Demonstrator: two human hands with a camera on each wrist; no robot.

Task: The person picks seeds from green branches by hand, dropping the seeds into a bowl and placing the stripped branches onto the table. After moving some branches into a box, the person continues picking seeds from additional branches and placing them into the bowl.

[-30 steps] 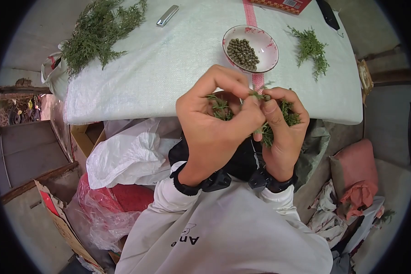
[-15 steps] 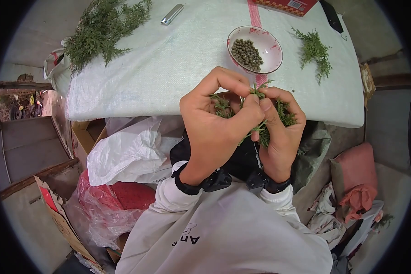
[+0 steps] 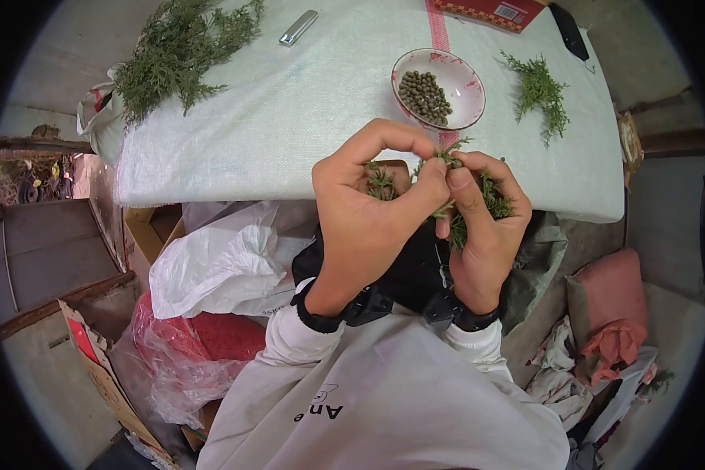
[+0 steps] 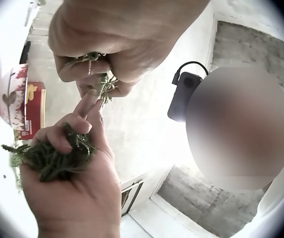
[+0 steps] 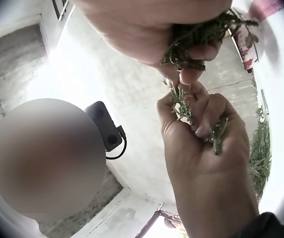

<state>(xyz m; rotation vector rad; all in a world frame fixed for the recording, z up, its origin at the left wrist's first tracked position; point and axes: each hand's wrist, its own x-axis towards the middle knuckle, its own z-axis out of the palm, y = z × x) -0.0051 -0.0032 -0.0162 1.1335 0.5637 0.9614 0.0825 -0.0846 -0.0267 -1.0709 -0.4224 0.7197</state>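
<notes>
In the head view, my left hand (image 3: 368, 211) and right hand (image 3: 486, 227) meet at the fingertips above the table's near edge. Thumb and forefinger of the left pinch a small scaly evergreen sprig (image 3: 446, 157), also seen as a sprig (image 5: 180, 105) in the right wrist view. Another bit of green (image 3: 380, 182) is tucked in the left palm. Curled fingers of the right hold a bunch of evergreen sprigs (image 4: 57, 159) in its palm, while its thumb and forefinger touch the pinched sprig. A bowl (image 3: 468, 82) with small olive-brown balls (image 3: 424, 95) stands just beyond the hands.
White woven sheeting (image 3: 251, 133) covers the table. On it lie a large evergreen pile (image 3: 188, 59) at the left, a nail clipper (image 3: 298, 28), a smaller branch (image 3: 539, 94) at the right, a red box (image 3: 489, 12) and a black object (image 3: 569, 31) at the back.
One second ago a small round ball showed clearly at the right fingertips; half a second ago it was hidden. The pinched sprig now stands up more above the fingertips. Both hands stay together.
</notes>
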